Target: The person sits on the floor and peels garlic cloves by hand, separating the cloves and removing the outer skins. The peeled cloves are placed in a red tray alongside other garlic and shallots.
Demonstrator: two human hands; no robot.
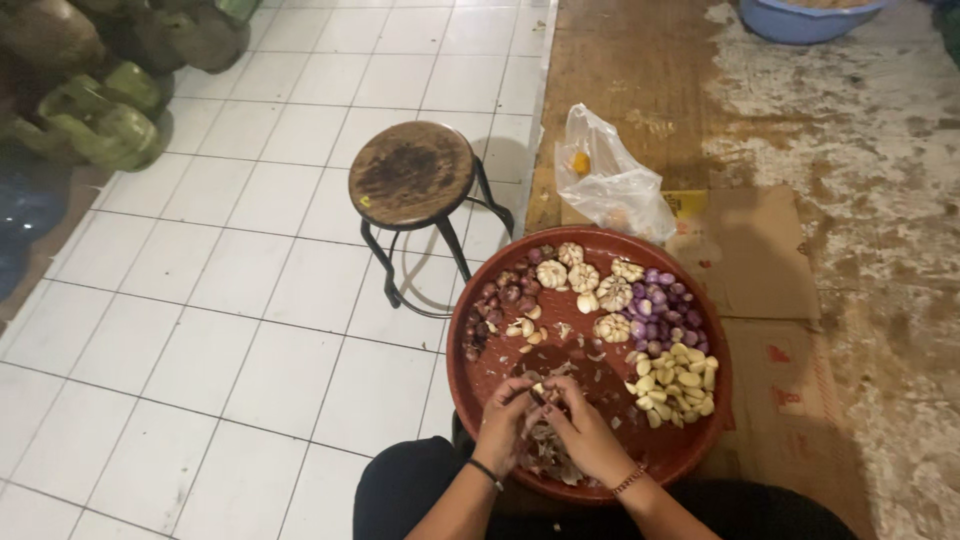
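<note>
Both hands over near edge of a round red tray (690, 450), which rests at the person's lap. Left hand (503, 425) and right hand (585, 430) meet at the fingertips; fingers of both pressed together, pinching one small clove (540, 391) between them, just above the tray's near middle. Peel scraps (548, 450) heaped under the hands. On the tray: peeled cloves (675, 385) piled at right, whole garlic bulbs (585, 280) at the far middle, purple shallots (660, 310) far right, darker shallots (500, 295) far left, loose cloves (525, 328) between. Clear plastic bag (610, 180) just beyond the tray on cardboard (760, 250). Round stool (412, 172) on white tiled floor (250, 320) to the left. Blue basin (800, 18) at the far top. Green produce (100, 120) far left, too blurred to identify.
</note>
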